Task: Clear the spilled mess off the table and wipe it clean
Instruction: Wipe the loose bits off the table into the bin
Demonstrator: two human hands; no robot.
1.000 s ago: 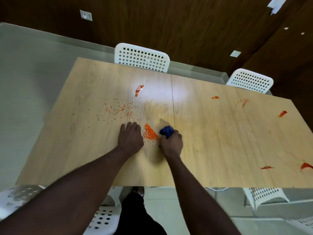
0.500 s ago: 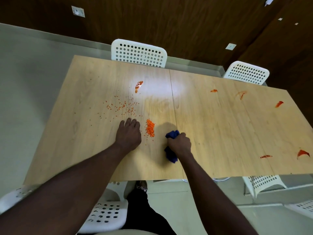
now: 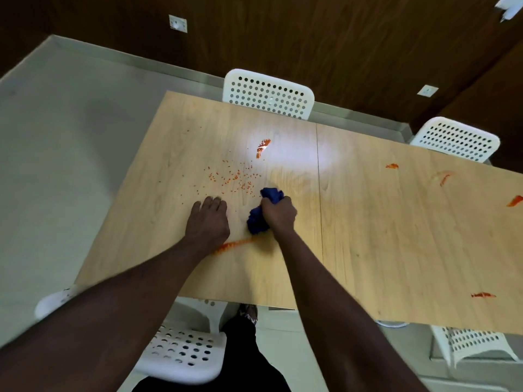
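While scanning for brands, labels or writing: finding none legible anywhere.

Looking down at a light wood table [image 3: 396, 236], two panels meeting at a seam running front to back. Glaring off the far middle, a bright light patch. Sitting behind it: two white perforated chairs [image 3: 268, 91], dark wood-panel wall [image 3: 311, 32] with small pale plates, grey floor [image 3: 70, 123] to the left. Showing under the near edge: another white perforated seat [image 3: 181, 355] and a dark-clad leg.

Gripping a bunched blue cloth [image 3: 261, 213]: right hand [image 3: 278, 215], fist clenched round it, cloth pressing on the table just left of the seam. Resting flat, palm down, fingers released and empty: left hand [image 3: 208, 220], just beside the cloth.

Lying beyond both hands: scattered orange grains [image 3: 235, 179]. Sitting further back, a red smear [image 3: 262, 147]. Running between the wrists toward the near edge, an orange streak [image 3: 235, 244]. Spotting the right panel, well apart: more red smears [image 3: 392, 166], another at the right edge and one near the front.

Comparing with half a second ago: orange pile between the hands gone, streak now showing nearer the edge; cloth hand sitting closer to the left hand; left hand holding roughly the same spot; scattered grains and far smears unchanged.
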